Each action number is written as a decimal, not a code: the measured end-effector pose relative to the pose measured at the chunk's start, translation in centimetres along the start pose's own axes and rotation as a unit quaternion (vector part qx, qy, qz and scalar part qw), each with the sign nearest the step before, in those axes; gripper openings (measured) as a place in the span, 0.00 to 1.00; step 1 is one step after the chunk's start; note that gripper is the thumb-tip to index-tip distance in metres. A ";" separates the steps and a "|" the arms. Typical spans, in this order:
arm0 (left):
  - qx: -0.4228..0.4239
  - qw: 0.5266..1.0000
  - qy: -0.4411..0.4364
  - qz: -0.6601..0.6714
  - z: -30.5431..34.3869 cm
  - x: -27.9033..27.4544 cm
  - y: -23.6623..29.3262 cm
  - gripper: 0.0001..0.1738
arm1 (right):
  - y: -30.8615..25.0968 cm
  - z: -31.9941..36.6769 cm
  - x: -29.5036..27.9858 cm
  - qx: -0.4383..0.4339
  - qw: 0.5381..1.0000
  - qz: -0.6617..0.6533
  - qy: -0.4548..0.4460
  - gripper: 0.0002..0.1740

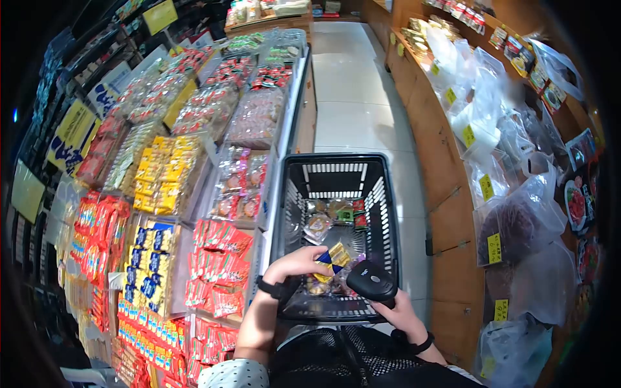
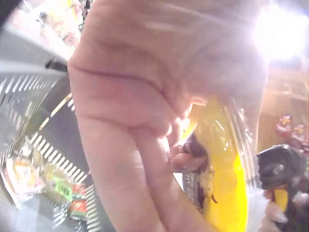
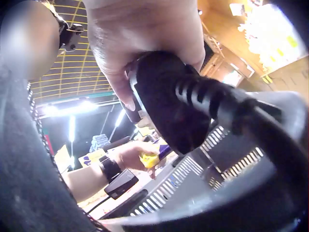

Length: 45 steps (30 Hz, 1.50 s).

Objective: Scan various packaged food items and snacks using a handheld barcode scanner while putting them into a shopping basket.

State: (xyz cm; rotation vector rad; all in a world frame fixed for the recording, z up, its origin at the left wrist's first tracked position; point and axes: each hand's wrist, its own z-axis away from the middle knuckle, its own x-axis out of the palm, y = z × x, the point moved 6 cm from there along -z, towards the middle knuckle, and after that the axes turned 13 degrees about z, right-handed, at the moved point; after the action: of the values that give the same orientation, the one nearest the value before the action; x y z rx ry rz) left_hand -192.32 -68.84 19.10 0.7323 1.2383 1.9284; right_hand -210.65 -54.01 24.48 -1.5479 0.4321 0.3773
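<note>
Over the black shopping basket (image 1: 336, 158), my left hand (image 1: 301, 264) pinches a yellow and blue snack packet (image 1: 337, 254). In the left wrist view the shiny yellow wrapper (image 2: 224, 164) with a clear crimped edge shows beside the curled fingers. My right hand (image 1: 404, 315) grips the handle of a black handheld barcode scanner (image 1: 372, 282), its head close to the packet on the right. A thick ribbed cable (image 3: 270, 135) leaves the handle's end in the right wrist view. Several small packaged snacks (image 1: 317, 226) lie in the basket, partly hidden below the hands.
On the left, a sloping display holds bins of packaged snacks, among them red packets (image 1: 217, 265) and yellow packets (image 1: 168, 171). Wooden cabinets (image 1: 446, 226) with bagged goods (image 1: 517, 220) line the right side. A tiled aisle (image 1: 352, 90) runs ahead between them.
</note>
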 end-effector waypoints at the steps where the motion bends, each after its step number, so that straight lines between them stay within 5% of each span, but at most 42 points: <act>1: 0.039 0.999 0.019 -0.025 2.6 0.1 1.9 0.24 | -1.0 -0.2 0.5 -0.028 0.999 -0.001 -0.017 0.15; 4: 0.024 0.997 0.055 0.038 8.8 0.0 2.8 0.20 | -3.5 -0.2 3.0 -0.030 0.996 -0.029 -0.080 0.15; 9: 0.133 0.972 0.134 0.137 16.1 -0.9 -1.7 0.21 | -5.9 0.9 8.0 -0.112 0.987 0.024 -0.109 0.18; 10: 0.110 0.956 0.142 0.232 18.1 -1.1 -2.9 0.24 | -6.2 1.4 8.9 -0.124 0.986 0.018 -0.113 0.17; 13: 0.207 0.928 0.255 0.173 24.3 -2.4 -4.1 0.44 | -7.5 2.3 11.0 -0.040 0.986 -0.062 -0.149 0.15; 14: 0.237 0.898 0.352 0.121 27.1 -2.8 -4.0 0.49 | -7.8 2.4 11.4 -0.055 0.987 -0.047 -0.143 0.15; 16: 0.272 0.817 0.508 -0.010 32.8 -4.4 -3.9 0.41 | -8.0 2.1 12.4 -0.080 0.986 -0.025 -0.147 0.15; 18: 0.230 0.646 0.602 -0.410 39.2 -5.4 -3.0 0.28 | -8.0 1.6 13.0 -0.099 0.985 -0.004 -0.144 0.15; 20: 0.135 0.516 0.702 -0.473 44.7 -4.5 -0.9 0.17 | -7.5 1.8 13.8 -0.065 0.987 -0.016 -0.145 0.15; 22: 0.077 0.470 0.760 -0.442 48.8 -5.3 -1.6 0.26 | -7.5 1.6 14.3 -0.065 0.988 -0.018 -0.138 0.16; 25: 0.095 0.436 0.804 -0.393 52.8 -8.1 -4.3 0.16 | -7.3 0.9 14.7 -0.053 0.989 -0.023 -0.133 0.16; 34: 0.178 0.597 0.750 -0.222 50.6 -14.7 -10.5 0.11 | -6.4 -1.1 13.7 -0.044 0.994 -0.025 -0.093 0.15; 37: 0.157 0.610 0.727 -0.274 48.6 -16.1 -10.0 0.10 | -5.1 -1.2 12.7 0.005 0.997 -0.057 -0.053 0.14; 41: -0.035 0.496 0.739 -0.454 46.5 -15.0 -7.8 0.39 | -2.4 -0.9 10.9 0.053 0.994 -0.093 0.022 0.13; 45: -0.127 0.461 0.766 -0.429 46.1 -14.9 -9.0 0.51 | -1.0 -0.9 8.7 0.081 0.989 -0.091 0.089 0.13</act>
State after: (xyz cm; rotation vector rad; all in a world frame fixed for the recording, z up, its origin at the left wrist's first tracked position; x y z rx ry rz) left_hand -145.79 -54.76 27.02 -1.9880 1.5026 1.3450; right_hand -202.60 -55.22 21.04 -1.4544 0.4442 0.0600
